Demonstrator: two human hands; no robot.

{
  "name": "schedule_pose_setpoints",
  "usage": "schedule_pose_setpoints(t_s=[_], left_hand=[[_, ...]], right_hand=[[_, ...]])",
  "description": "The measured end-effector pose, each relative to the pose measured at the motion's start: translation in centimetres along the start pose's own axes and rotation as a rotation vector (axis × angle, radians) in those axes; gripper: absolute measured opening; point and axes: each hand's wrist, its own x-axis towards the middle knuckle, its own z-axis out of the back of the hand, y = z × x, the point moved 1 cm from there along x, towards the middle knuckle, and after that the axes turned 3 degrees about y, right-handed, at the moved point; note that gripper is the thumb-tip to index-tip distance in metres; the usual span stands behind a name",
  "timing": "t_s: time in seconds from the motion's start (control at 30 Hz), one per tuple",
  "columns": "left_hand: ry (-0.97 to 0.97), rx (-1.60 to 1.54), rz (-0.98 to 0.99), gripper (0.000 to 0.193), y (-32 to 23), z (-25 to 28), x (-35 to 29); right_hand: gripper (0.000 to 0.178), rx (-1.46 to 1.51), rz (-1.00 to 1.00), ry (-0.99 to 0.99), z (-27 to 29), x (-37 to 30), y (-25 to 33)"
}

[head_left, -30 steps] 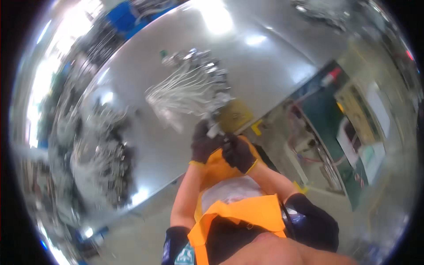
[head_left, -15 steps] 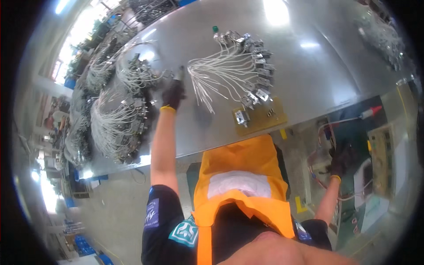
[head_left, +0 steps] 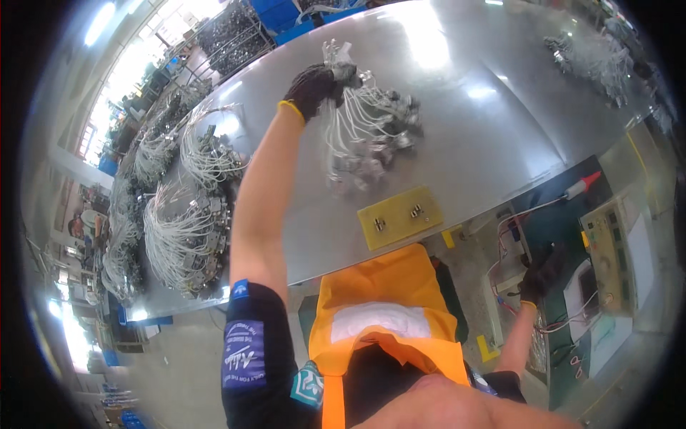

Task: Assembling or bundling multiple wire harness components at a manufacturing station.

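My left hand, in a dark glove with a yellow cuff, is closed on a bundle of white wires over the metal table. Small metal connectors hang from the bundle's right and lower sides, partly blurred. Nearer me, a yellow fixture block lies at the table's front edge, with two sets of small metal pins on it. My right hand, also dark-gloved, is low at the right over a dark green surface, with fingers apart and nothing visible in them.
Several heaps of wired connectors cover the table's left end; another heap lies far right. At right are a red-tipped probe on a cable, an instrument box and scissors. Blue bins stand beyond the table.
My left hand has moved far and right from beside the wires and taken hold of the bundle, which has shifted left. The metal connector is off the yellow block. My right hand stays low at right.
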Motion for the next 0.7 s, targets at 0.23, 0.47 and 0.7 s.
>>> schedule_pose_setpoints(t_s=[0.23,0.47,0.7], left_hand=[[-0.143,0.747,0.198,0.031,-0.3,4.7,-3.4],[-0.349,1.059,-0.115,0.031,-1.9,3.8,-7.5],[-0.303,0.882,-0.361,0.039,-3.9,2.1,-10.3]], right_hand=[[0.077,0.786,0.008,0.083,4.3,7.3,15.8],[0.119,1.058,0.584,0.355,5.3,14.6,36.1],[0.110,1.488,0.556,0.049,5.4,15.2,50.3]])
